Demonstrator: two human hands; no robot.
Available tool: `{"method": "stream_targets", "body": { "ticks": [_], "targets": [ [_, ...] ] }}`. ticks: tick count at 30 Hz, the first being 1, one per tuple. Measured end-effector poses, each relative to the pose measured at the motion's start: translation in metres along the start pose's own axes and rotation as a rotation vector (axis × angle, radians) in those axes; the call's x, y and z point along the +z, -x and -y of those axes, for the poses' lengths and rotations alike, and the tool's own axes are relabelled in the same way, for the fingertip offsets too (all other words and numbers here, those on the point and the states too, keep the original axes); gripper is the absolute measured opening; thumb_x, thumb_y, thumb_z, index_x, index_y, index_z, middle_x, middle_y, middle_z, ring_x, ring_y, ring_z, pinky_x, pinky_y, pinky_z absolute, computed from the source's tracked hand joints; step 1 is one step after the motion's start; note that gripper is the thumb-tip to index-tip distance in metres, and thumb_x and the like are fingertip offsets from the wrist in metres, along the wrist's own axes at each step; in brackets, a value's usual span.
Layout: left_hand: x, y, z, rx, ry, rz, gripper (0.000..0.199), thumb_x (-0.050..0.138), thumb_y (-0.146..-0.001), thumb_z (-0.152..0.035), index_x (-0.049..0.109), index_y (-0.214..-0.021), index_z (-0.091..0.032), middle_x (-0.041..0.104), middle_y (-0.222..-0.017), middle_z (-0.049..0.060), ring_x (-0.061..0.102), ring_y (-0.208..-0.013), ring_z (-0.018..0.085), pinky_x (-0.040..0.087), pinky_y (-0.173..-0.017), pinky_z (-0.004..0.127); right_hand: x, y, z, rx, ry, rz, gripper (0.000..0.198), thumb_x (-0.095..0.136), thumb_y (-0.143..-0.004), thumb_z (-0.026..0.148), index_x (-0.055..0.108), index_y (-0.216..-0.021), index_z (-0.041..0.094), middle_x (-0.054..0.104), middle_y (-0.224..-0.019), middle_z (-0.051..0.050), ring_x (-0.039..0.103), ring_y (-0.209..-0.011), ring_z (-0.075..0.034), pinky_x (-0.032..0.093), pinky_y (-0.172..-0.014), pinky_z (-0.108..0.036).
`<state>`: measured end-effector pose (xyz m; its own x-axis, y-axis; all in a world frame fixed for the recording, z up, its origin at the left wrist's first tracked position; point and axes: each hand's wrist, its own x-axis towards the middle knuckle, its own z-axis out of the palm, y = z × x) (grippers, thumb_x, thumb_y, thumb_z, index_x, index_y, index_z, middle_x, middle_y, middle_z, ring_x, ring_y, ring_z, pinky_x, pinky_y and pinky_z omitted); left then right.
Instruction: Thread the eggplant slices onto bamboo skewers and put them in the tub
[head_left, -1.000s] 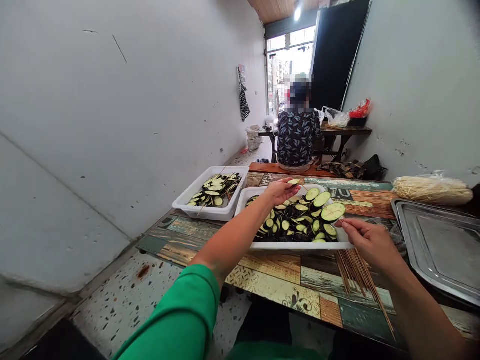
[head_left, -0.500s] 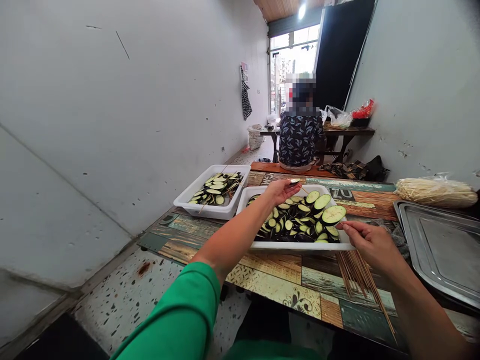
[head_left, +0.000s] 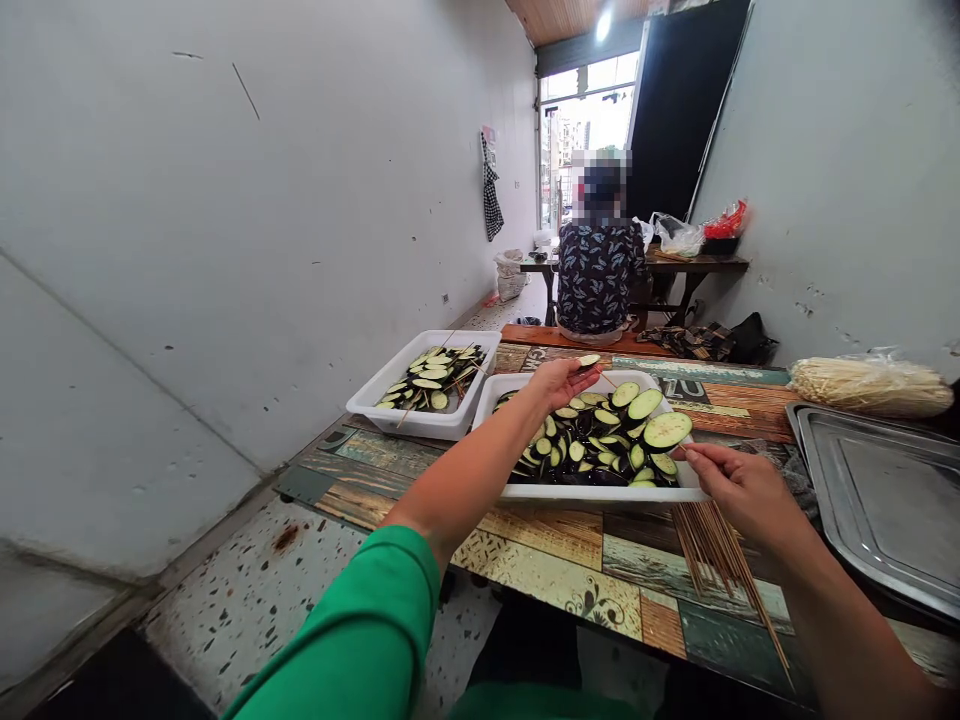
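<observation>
My left hand (head_left: pixel 561 385) reaches over the near white tray (head_left: pixel 592 491), thumb and fingers closed on an eggplant slice (head_left: pixel 589 361). In my right hand (head_left: pixel 731 478), at the tray's right side, a thin wooden skewer (head_left: pixel 681 447) is pinched. Oval eggplant slices (head_left: pixel 667 432) are threaded on that skewer, and its far tip points toward my left hand. Beneath both hands the tray holds many loose eggplant slices (head_left: pixel 577 451) with dark peel. Below my right hand, a bundle of bare skewers (head_left: pixel 712 555) lies at the tray's front right.
Another white tray (head_left: pixel 480 400) with eggplant slices and skewers stands to the left. On the right are metal trays (head_left: pixel 885 490) and a bag of pale enoki-like mushrooms (head_left: pixel 874 382). A person (head_left: pixel 600 275) sits beyond the table, facing away, near a second table (head_left: pixel 720 264).
The slice in my left hand has tilted slightly, showing more of its pale face. My right hand and the skewer have hardly moved.
</observation>
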<state>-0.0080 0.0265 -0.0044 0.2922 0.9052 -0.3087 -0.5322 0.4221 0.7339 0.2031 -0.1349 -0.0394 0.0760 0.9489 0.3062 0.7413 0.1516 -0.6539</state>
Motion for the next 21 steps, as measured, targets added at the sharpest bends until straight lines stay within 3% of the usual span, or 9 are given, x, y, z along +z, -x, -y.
{"method": "stream_targets", "body": {
  "ticks": [13,21],
  "targets": [
    [0.0004,-0.0001,-0.0008,-0.005,0.021,0.01,0.02,0.041,-0.084,0.0,0.058,-0.092,-0.007,0.068,-0.091,0.016,0.068,-0.085,0.017,0.056,-0.074,0.026,-0.0008,0.0001,0.0008,-0.017,-0.004,-0.005,0.035,0.048,-0.08,0.039,0.077,-0.084,0.02,0.076,-0.084,-0.005,0.069,-0.074,-0.023,0.05,-0.061,-0.03],
    [0.0013,0.0008,0.0008,0.012,-0.042,0.055,0.026,0.04,-0.083,0.002,0.059,-0.1,-0.006,0.068,-0.084,0.013,0.068,-0.08,0.016,0.056,-0.073,0.026,-0.0003,-0.0001,0.0024,-0.006,-0.025,0.015,0.038,0.046,-0.08,0.04,0.076,-0.088,0.017,0.075,-0.083,-0.006,0.068,-0.073,-0.023,0.05,-0.063,-0.031]
  ]
}}
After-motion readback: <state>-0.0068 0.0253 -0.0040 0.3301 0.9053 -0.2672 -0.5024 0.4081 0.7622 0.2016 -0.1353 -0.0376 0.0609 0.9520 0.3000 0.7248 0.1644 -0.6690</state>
